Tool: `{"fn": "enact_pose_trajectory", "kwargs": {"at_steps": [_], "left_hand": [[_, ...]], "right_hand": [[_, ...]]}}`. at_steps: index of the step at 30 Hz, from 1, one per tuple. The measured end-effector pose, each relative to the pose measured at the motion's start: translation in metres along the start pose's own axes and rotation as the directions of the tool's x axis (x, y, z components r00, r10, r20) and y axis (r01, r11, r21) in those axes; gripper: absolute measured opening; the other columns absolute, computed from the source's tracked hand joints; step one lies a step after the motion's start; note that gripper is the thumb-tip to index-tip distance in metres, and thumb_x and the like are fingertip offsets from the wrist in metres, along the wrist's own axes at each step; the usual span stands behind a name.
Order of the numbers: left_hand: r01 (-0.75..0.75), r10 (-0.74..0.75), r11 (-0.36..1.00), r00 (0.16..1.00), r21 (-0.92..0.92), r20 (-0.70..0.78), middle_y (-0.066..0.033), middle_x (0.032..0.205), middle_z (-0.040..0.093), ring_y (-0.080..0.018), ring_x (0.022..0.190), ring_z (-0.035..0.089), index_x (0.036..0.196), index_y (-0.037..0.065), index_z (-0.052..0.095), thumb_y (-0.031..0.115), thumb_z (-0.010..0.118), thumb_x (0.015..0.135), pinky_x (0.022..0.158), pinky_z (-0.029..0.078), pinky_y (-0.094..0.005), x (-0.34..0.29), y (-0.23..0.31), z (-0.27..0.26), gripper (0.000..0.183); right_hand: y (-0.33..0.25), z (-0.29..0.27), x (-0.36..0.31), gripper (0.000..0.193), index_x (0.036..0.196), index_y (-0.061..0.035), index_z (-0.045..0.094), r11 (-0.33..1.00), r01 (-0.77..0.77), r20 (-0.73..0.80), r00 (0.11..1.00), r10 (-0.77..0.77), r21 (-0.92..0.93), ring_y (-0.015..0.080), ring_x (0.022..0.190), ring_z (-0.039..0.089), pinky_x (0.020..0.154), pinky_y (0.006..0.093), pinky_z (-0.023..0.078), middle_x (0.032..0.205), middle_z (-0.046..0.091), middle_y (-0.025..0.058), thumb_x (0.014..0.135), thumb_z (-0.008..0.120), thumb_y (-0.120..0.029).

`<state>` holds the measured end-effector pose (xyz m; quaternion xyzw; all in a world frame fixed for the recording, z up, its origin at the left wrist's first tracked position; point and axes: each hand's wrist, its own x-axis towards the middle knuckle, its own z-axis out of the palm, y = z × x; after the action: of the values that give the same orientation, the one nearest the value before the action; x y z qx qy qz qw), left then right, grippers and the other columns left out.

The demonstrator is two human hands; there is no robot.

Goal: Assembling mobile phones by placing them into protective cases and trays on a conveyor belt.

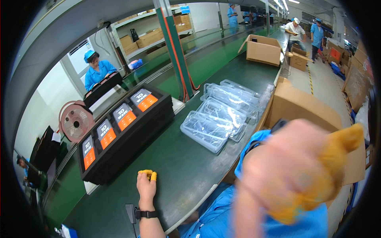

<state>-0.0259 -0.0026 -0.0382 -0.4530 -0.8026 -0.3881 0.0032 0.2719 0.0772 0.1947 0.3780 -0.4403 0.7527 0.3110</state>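
My left hand (146, 189) rests on the green work surface (174, 178), its yellow-covered fingertips curled in and nothing showing in it. It is nearest to a black foam tray (131, 152), which holds a row of grey-and-orange packs (124, 116). My right hand (289, 162) is raised very close to the camera and smeared by motion. Yellow covers show on its fingers; whether it holds anything is hidden. Clear plastic cases (206, 129) lie in a loose group on the surface between the tray and my right hand.
An open cardboard box (305, 103) stands beyond my right hand; another box (262, 51) sits farther along the belt. A green post (174, 55) rises behind the cases. Across the line, a person in blue (99, 73) handles a black tray near a fan (76, 122).
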Motion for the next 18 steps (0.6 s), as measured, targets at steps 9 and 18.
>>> {"fn": "enact_pose_trajectory", "kwargs": {"at_steps": [9,18], "left_hand": [[0.027,-0.027,0.999,0.999,0.021,0.033,-0.0117,0.084,0.053,-0.0264,0.077,0.053,0.082,-0.001,0.057,0.011,0.061,0.074,0.068,0.044,-0.0336,0.004,0.018,0.000,0.015],[0.037,-0.037,0.998,0.999,0.043,0.013,-0.0116,0.084,0.054,-0.0266,0.077,0.053,0.082,0.000,0.058,0.013,0.062,0.073,0.068,0.044,-0.0340,0.002,0.018,-0.004,0.016]], "right_hand": [[-0.028,0.032,-0.005,0.035,0.078,-0.0116,0.054,0.988,0.069,0.161,0.986,-0.046,-0.140,0.0249,0.067,0.053,0.082,0.0673,0.026,0.069,0.052,0.0060,0.080,0.048,-0.046],[-0.027,0.039,-0.007,0.035,0.077,-0.0116,0.054,0.968,0.051,0.250,0.968,0.013,-0.245,0.0250,0.066,0.052,0.081,0.0659,0.027,0.069,0.052,0.0060,0.080,0.048,-0.046]]}}
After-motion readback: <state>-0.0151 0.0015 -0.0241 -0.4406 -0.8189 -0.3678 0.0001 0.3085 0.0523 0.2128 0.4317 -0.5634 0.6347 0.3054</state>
